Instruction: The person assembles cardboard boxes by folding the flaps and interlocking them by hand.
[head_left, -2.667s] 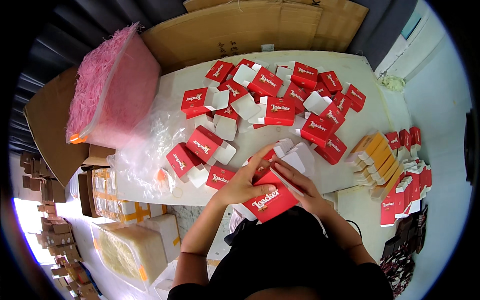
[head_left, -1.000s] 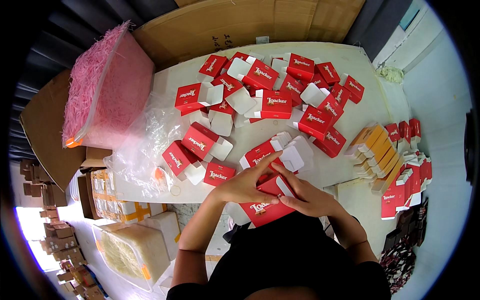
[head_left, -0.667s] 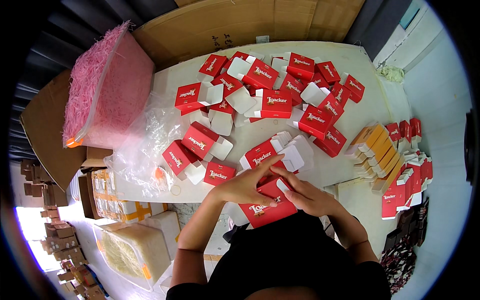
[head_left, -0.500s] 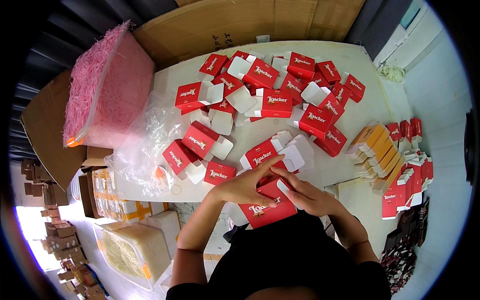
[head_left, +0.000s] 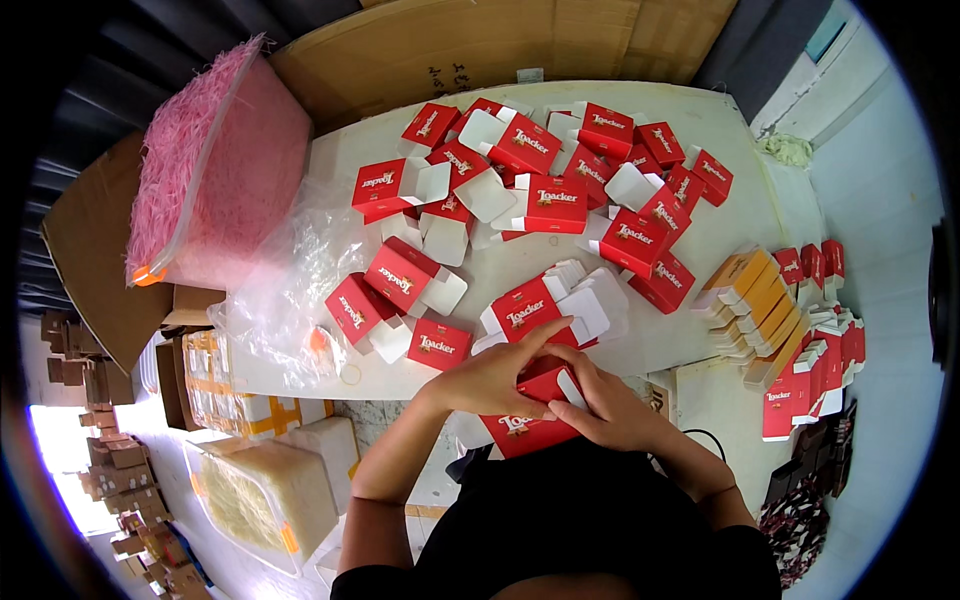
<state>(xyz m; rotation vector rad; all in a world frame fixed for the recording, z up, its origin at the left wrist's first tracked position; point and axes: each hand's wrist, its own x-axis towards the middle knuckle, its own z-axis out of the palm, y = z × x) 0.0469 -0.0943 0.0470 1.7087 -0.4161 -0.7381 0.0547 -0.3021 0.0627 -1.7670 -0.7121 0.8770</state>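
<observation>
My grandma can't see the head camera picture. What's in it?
A left hand and a right hand hold a red box beside a white table. More red boxes, many with white flaps open, lie scattered on it; a tub of pink shreds is at left, yellow boxes at right.

White printed lettering [head_left: 558,197] marks the red boxes [head_left: 556,218] at one o'clock and, partly hidden, the held box [head_left: 545,438] at six; dark handwriting [head_left: 460,76] marks the cardboard [head_left: 560,45] at twelve.

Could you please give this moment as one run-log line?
left hand: holding red box; right hand: same red box; table: many red boxes, several open; right side: yellow boxes; left side: pink shreds
</observation>
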